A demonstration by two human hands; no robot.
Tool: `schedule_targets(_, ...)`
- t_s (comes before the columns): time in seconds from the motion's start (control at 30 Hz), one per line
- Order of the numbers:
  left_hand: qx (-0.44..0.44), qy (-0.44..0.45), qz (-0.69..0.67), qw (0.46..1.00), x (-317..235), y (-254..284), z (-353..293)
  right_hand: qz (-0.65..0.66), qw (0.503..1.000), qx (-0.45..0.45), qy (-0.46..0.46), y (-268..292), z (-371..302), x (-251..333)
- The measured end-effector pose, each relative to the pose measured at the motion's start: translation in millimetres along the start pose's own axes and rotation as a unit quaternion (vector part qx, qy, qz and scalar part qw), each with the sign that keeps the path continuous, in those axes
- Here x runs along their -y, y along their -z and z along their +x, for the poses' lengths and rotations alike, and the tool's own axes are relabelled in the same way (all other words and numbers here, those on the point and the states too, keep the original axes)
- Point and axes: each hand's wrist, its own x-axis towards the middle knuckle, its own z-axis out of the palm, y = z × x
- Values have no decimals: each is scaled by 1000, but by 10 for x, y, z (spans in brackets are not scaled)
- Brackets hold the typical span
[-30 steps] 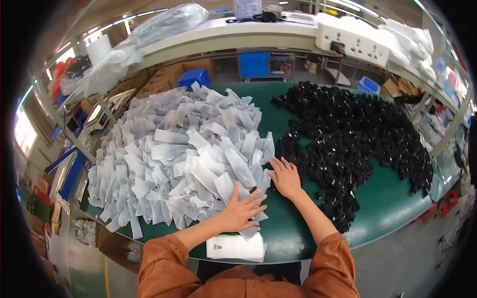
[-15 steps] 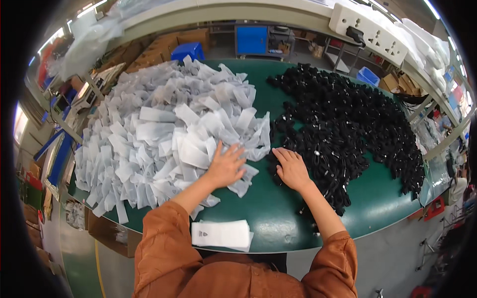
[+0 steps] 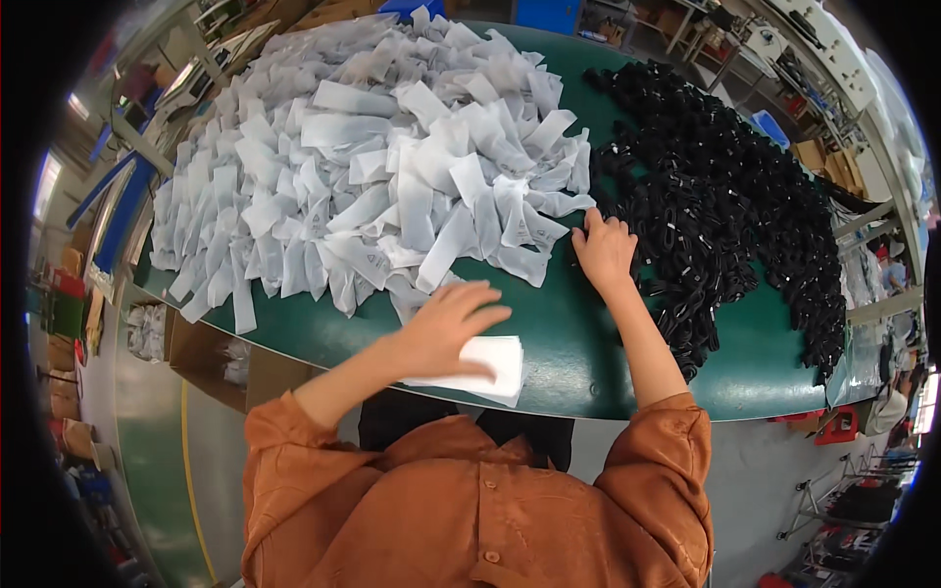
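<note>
My left hand (image 3: 446, 328) hovers with fingers spread over a flat stack of white translucent bags (image 3: 505, 367) at the table's near edge. It is open, and nothing shows in it. Between the two piles, my right hand (image 3: 606, 252) reaches forward with fingers apart and slightly bent, also holding nothing visible. Its fingertips are beside the right edge of a big heap of filled, frosted white bags (image 3: 343, 167). Just to its right lies a broad pile of black coiled cords with small shiny ends (image 3: 686, 225).
Both heaps rest on a green table (image 3: 578, 367). A metal frame (image 3: 872, 220) rises at the right, with a power strip (image 3: 833, 49) above. Below the left edge stands an open cardboard box (image 3: 206, 358). Blue bins and more cartons are behind the table.
My left hand has drawn back from the white bag heap to above the stack. My right hand stays between the piles, its fingers now bent more. The view has tilted downward.
</note>
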Motion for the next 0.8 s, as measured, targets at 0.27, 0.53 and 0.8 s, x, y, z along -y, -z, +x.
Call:
schedule_targets(0.27, -21, 53, 22, 998, -211, -302, -682, 241, 964, -100, -57, 716, -394, 182)
schedule_targets(0.53, -157, 42, -78, 984, -392, -649, -365, 211, 977, -18, -9, 927, -1817, 633)
schedule_targets(0.8, -186, 63, -44, 980, -418, -789, -253, 316, 944, 11, -93, 1107, -1979, 752)
